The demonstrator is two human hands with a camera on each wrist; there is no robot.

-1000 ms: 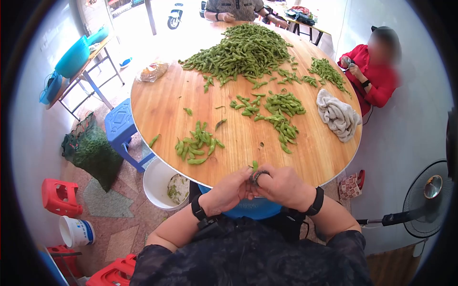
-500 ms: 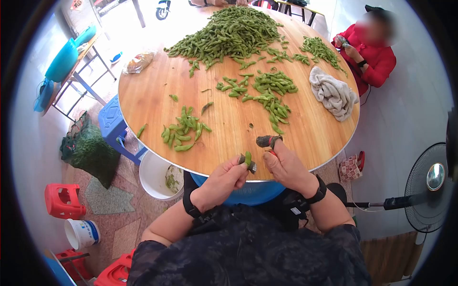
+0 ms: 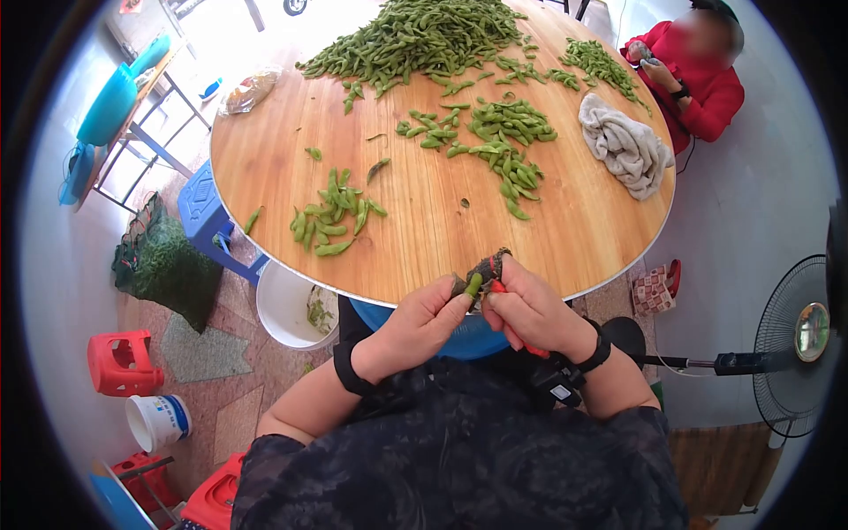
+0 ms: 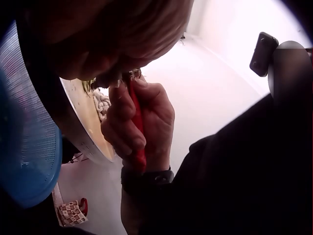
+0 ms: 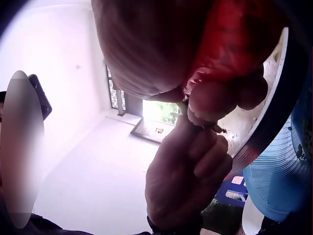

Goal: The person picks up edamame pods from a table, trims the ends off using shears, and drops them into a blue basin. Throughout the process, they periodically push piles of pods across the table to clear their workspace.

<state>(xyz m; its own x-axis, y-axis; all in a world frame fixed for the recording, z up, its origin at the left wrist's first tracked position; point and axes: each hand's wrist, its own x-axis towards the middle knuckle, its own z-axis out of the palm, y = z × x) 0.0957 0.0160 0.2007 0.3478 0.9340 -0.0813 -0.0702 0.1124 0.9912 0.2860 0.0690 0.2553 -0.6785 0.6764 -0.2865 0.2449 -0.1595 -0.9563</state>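
Note:
Over the table's near edge, my left hand [image 3: 424, 316] pinches a green soybean pod [image 3: 474, 284] between thumb and fingers, with a dark covering on a fingertip. My right hand [image 3: 534, 314] meets it at the pod, its index finger wrapped in a dark cover with a red band. In that same hand I grip a red-handled tool [image 4: 138, 122], the handle lying across the palm; its working end is hidden at the pod. Below both hands sits a blue mesh basket [image 3: 477, 340], partly covered by them.
The round wooden table [image 3: 397, 238] bears a large pod heap [image 3: 424, 44], smaller pod piles [image 3: 331, 216] and a crumpled cloth [image 3: 624, 146]. A white bucket [image 3: 274, 309] stands at the left, a fan [image 3: 786, 353] at the right. A person in red [image 3: 707, 97] sits at the far right.
The hands were together, then apart at half a second ago, with a pod in the left; now they meet again at the pod. The head view has tilted down.

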